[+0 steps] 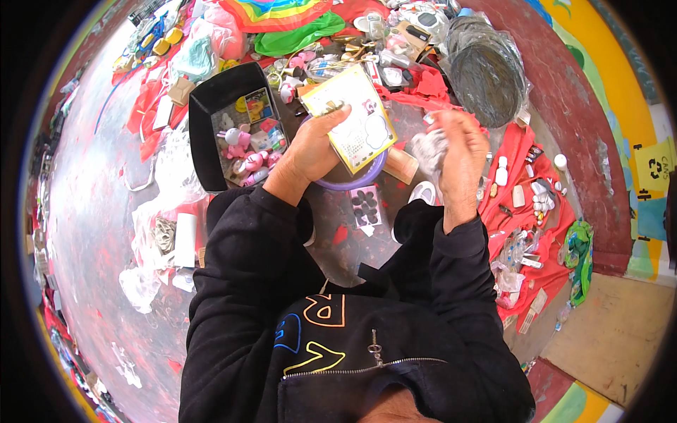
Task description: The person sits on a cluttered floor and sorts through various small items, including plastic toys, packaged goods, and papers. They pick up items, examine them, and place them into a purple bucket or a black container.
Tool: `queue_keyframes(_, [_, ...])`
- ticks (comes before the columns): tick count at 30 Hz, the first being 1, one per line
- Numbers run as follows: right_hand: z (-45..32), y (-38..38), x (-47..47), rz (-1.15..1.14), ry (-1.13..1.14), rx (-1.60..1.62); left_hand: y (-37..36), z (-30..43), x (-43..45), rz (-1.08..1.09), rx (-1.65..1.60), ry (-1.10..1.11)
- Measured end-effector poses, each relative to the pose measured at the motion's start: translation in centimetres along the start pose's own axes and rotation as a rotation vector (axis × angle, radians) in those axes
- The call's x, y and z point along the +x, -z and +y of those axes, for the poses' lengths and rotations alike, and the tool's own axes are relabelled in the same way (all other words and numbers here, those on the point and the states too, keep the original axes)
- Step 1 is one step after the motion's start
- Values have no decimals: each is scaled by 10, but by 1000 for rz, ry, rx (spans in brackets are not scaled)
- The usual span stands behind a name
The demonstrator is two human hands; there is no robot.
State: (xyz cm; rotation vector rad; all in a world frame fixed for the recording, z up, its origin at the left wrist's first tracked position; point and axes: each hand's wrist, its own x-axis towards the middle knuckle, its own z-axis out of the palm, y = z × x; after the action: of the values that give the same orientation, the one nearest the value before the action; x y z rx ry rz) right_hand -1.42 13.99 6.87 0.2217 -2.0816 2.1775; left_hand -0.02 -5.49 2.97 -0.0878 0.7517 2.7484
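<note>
My left hand (313,147) grips a flat printed card or booklet (355,117) with a yellow border and a small pink character, its thumb on the front. To the right, my right hand (461,150) holds a crumpled greyish-white cloth (429,149), raised apart from the card. Partly hidden below the card is a round container with a purple rim (353,185). A black open box (200,143) stands left of my left hand. Inside it lie pink toy figures (255,161) and a small picture card (258,106).
A pink card with dark flower shapes (365,206) lies on the floor between my feet. Red cloth (529,211) spreads at right under small bottles and loose parts. A plastic-wrapped dark round bundle (484,79), green fabric (299,36) and mixed items crowd the far side.
</note>
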Motion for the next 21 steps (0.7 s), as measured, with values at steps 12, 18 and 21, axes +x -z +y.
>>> queue_keyframes(12, [24, -32, 1, -2, 704, -723, -5, -14, -7, -103, -28, 162])
queue_keyframes(18, [20, -4, 32, 349, 384, -492, -6, -16, -9, -81, 160, 253])
queue_keyframes(21, [7, -18, 10, 153, 496, -443, -4, -20, -8, -156, 331, 165])
